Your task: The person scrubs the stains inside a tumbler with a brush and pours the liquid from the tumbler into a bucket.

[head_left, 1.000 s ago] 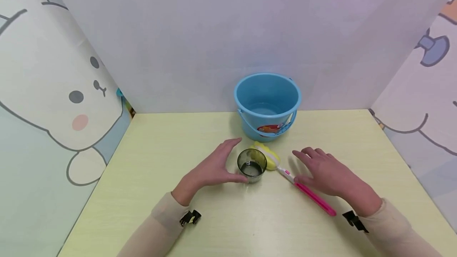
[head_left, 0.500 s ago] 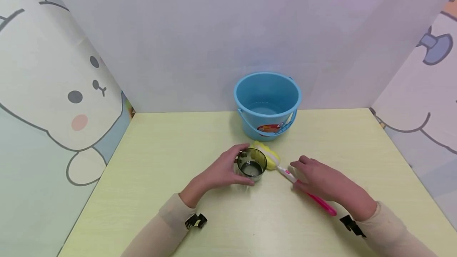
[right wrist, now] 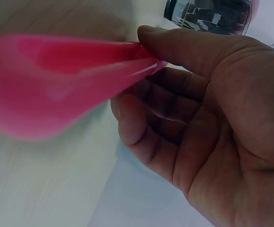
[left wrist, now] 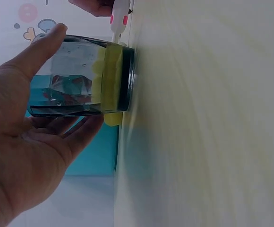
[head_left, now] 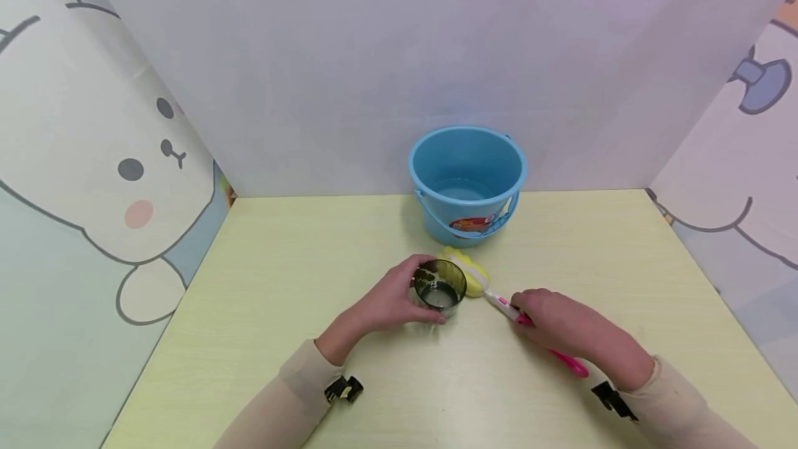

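My left hand (head_left: 391, 301) grips a dark tinted drinking glass (head_left: 439, 291), thumb on the near side and fingers round the far side. In the left wrist view the glass (left wrist: 75, 78) has faceted walls and stands upright on the table. To the right, my right hand (head_left: 570, 328) pinches the pink handle of a sponge cup brush (head_left: 499, 302) between thumb and fingers. The brush's yellow sponge head (head_left: 475, 281) lies just behind the glass, partly covered by it. Close up, the handle's pink end (right wrist: 42, 85) sticks out past the thumb in the right wrist view.
A light blue bucket (head_left: 436, 217) with its handle hanging down in front stands behind the glass and brush, near the back wall (head_left: 324, 89). The pale wooden table (head_left: 299, 262) is flanked by cartoon-printed panels.
My left hand has moved right and closed round the glass. My right hand has come down onto the brush handle and now pinches it. Glass, brush and bucket have stayed in place.
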`<act>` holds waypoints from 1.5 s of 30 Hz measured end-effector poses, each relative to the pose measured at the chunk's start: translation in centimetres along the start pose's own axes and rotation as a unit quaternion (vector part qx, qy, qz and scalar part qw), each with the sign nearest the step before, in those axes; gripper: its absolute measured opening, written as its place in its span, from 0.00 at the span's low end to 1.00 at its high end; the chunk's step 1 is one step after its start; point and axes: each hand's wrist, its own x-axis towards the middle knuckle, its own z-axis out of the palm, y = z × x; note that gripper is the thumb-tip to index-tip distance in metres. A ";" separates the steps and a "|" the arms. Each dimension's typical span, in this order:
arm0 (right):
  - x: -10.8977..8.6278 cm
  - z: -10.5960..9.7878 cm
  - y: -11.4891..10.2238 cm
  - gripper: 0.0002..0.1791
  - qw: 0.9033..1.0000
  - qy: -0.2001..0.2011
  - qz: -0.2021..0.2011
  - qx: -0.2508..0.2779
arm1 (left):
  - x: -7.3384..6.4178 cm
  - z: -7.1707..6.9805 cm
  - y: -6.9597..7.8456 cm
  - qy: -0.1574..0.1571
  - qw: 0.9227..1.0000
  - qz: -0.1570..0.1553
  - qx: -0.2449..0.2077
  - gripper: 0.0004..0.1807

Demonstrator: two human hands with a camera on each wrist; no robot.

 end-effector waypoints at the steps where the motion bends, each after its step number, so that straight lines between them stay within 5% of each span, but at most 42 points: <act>1: 0.0 0.0 0.0 0.12 1.000 -0.002 0.003 0.002 | 0.0 0.0 0.0 0.000 1.000 -0.001 -0.001 0.57; 7: -0.2 -0.2 0.3 0.12 1.000 0.008 -0.005 -0.012 | -0.1 0.1 -0.1 0.003 1.000 -0.005 -0.011 0.56; 14: -0.4 -0.3 1.0 0.12 0.995 0.063 -0.048 -0.064 | -0.1 0.2 -0.2 0.004 1.000 -0.004 -0.014 0.55; 45: -4.2 -7.3 2.2 0.15 0.975 0.175 -0.009 -0.140 | -0.2 0.0 -0.2 0.008 1.000 0.005 -0.023 0.54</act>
